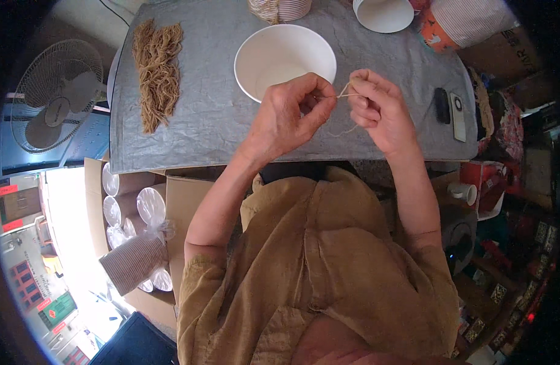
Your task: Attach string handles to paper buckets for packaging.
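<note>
My left hand [289,115] and my right hand [385,112] are raised close together over the near edge of the table. Between them runs a thin pale string [346,95], pinched in the fingertips of both; it crosses or loops near the left fingertips. A loose tail of it hangs below my right hand. Just beyond my left hand stands a wide white paper tub [255,58], its inside showing pale and its near right rim partly behind my fingers. A bundle of brown twine [157,76] lies at the table's left side.
Grey cloth covers the table [201,121]. At its far edge are a striped stack of tubs [280,9], another white tub [385,15] and a wrapped stack [469,21]. A phone [458,115] lies right. A fan [58,97] and a box of wrapped cups [134,261] stand left.
</note>
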A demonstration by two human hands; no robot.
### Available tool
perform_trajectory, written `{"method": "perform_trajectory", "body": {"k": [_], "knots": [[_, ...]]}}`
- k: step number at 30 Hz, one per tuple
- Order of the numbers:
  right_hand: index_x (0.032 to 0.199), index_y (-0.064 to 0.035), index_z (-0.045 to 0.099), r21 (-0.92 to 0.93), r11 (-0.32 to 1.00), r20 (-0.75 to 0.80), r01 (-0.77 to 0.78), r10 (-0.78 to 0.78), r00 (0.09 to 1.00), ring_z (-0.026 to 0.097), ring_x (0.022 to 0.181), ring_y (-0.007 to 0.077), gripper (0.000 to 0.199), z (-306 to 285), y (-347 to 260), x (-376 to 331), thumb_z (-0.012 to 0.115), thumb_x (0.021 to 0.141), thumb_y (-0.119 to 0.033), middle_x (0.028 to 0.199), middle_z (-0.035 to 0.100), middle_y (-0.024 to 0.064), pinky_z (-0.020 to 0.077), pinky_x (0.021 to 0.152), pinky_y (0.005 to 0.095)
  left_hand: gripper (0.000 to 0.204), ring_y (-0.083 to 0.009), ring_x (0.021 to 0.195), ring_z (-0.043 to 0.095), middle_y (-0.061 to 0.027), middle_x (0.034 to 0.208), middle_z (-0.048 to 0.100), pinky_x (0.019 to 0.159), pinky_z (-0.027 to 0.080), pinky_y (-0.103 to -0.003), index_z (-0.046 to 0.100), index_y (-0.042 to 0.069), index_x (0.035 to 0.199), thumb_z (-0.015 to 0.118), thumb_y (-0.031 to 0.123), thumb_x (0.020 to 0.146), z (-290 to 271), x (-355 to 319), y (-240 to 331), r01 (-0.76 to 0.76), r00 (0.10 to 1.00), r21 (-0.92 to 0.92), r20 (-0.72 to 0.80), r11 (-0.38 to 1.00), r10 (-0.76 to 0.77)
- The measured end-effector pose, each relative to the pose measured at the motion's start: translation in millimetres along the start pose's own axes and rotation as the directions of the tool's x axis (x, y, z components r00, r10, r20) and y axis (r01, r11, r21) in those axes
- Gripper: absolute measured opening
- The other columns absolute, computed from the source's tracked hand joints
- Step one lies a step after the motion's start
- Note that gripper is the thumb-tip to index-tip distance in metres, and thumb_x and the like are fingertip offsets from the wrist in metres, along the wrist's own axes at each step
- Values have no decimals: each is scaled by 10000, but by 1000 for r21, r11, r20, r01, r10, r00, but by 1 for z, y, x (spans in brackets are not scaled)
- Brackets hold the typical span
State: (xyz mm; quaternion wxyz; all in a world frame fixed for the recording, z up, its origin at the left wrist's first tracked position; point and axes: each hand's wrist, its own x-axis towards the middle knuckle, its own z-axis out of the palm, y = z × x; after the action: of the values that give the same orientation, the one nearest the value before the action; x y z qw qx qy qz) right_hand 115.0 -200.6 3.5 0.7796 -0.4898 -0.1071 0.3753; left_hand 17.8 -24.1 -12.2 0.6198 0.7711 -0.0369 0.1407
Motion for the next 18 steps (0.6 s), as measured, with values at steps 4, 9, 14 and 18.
{"method": "perform_trajectory", "body": {"k": [4, 9, 14, 18], "knots": [[974, -52, 629, 45, 997, -20, -64, 65, 998, 331, 475, -2, 93, 1, 8, 2, 630, 941, -139, 706, 521, -25, 261, 430, 168, 79, -79, 731, 636, -18, 862, 655, 653, 533, -234, 627, -1, 988, 660, 49, 936, 0, -1, -6, -84, 996, 111, 2, 990, 84], [970, -52, 632, 95, 990, 27, -105, 103, 994, 332, 463, 1, 89, 1, 13, 2, 625, 942, -136, 691, 519, -27, 262, 421, 171, 106, -87, 769, 655, -19, 885, 671, 675, 541, -235, 637, 2, 1013, 678, 36, 921, 2, 0, -12, -151, 987, 83, -46, 985, 155], [956, -49, 633, 69, 992, 56, -104, 100, 993, 331, 457, 5, 81, 2, 14, 1, 623, 939, -128, 665, 506, -33, 258, 415, 175, 131, -95, 792, 667, -30, 906, 686, 688, 552, -240, 648, 5, 1026, 694, 25, 905, 4, -2, -10, -104, 990, 56, -92, 993, 109], [943, -51, 634, 35, 994, 39, -104, 102, 994, 332, 455, 5, 71, 4, 14, 1, 621, 938, -121, 653, 494, -35, 253, 413, 178, 134, -103, 794, 678, -39, 900, 695, 704, 561, -247, 662, 8, 1015, 709, 20, 889, 5, -1, -5, -101, 986, 23, -134, 995, 103]]}}
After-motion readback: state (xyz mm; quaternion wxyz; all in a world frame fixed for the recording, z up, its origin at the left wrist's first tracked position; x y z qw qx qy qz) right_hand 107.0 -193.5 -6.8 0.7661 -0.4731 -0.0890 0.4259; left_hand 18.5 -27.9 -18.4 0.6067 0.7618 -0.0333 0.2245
